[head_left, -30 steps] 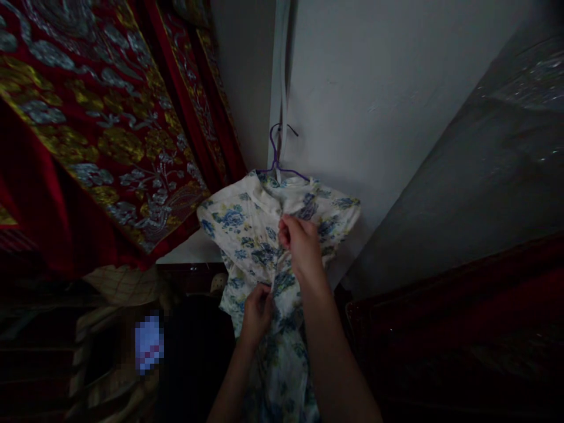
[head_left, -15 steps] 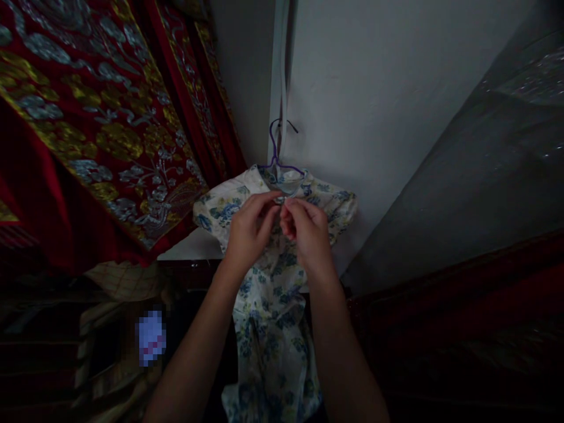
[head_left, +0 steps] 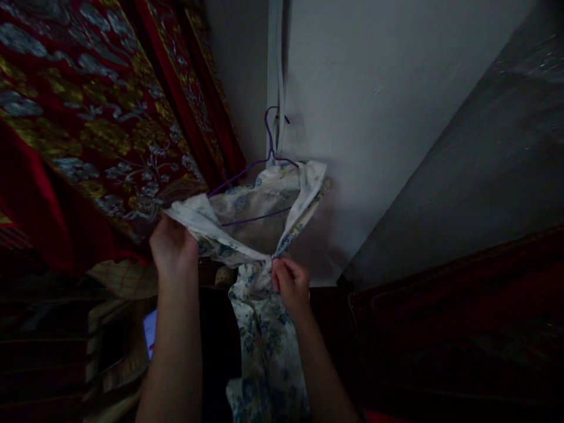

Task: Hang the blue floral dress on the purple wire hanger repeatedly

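Note:
A white dress with blue flowers (head_left: 259, 329) hangs from a purple wire hanger (head_left: 268, 141) hooked on the pale wall (head_left: 374, 117). Its upper front is spread wide, so the inside of the cloth and the hanger's lower bar show. My left hand (head_left: 174, 247) grips the left edge of the opened top and holds it out to the left. My right hand (head_left: 288, 282) pinches the front of the dress lower down, where the opening ends. The skirt falls between my forearms.
Red cloth with gold and silver embroidery (head_left: 88, 117) hangs at the left. A dark wooden piece of furniture (head_left: 440, 329) stands at the right, under a grey slanted surface (head_left: 484, 176). Folded cloths (head_left: 114, 282) lie in the dark at lower left.
Both hands were together at the collar half a second ago. My left hand has since pulled the top open to the left, and my right hand has dropped lower on the front.

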`<state>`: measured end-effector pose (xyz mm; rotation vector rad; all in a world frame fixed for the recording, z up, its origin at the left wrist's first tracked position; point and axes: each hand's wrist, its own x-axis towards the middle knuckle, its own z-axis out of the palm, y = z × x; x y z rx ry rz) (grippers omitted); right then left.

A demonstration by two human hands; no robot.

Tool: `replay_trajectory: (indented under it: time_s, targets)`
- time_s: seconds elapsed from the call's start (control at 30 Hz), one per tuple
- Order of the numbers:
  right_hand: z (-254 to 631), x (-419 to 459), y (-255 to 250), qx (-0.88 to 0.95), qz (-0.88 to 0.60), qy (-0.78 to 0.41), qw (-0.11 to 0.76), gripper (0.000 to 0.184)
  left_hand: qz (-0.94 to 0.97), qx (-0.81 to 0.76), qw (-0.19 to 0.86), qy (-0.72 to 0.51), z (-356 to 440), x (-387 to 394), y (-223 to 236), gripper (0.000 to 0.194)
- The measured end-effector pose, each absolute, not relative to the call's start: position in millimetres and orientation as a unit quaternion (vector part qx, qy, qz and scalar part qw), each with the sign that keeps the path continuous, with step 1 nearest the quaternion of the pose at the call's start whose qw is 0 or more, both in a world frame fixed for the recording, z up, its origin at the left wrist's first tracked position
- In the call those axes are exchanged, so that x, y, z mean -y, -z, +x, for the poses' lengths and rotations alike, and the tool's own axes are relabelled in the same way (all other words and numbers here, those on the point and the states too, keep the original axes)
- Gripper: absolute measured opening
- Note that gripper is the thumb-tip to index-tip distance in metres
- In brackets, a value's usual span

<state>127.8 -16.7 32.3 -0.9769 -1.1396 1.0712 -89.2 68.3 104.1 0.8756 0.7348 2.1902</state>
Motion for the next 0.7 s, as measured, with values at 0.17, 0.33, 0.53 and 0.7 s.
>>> replay_trajectory:
  time_s: [0.17, 0.33, 0.53, 0.7]
  targets:
    - [109.1, 54.0, -29.7, 0.499, -0.398, -0.516, 0.571, 0.046, 0.094, -0.279, 0.494, -0.818, -54.9, -34.2, -21.0, 0.02]
    - [114.9, 61.3, -20.9, 0.543, -0.383, -0.555, 0.501, 0.047, 0.185, -0.354, 0.531, -0.747, -9.7, 10.5, 20.5, 0.018]
    - [124.2, 51.4, -18.5, 0.393, -0.453, -0.439, 0.669, 0.039, 0.265, -0.37, 0.506, -0.733, -7.4, 29.3, -15.5, 0.031]
    - [126.0, 40.6, -8.6, 0.401, -0.466, -0.448, 0.649, 0.038, 0.42, -0.315, 0.538, -0.66, 5.4, 53.6, -43.5, 0.029]
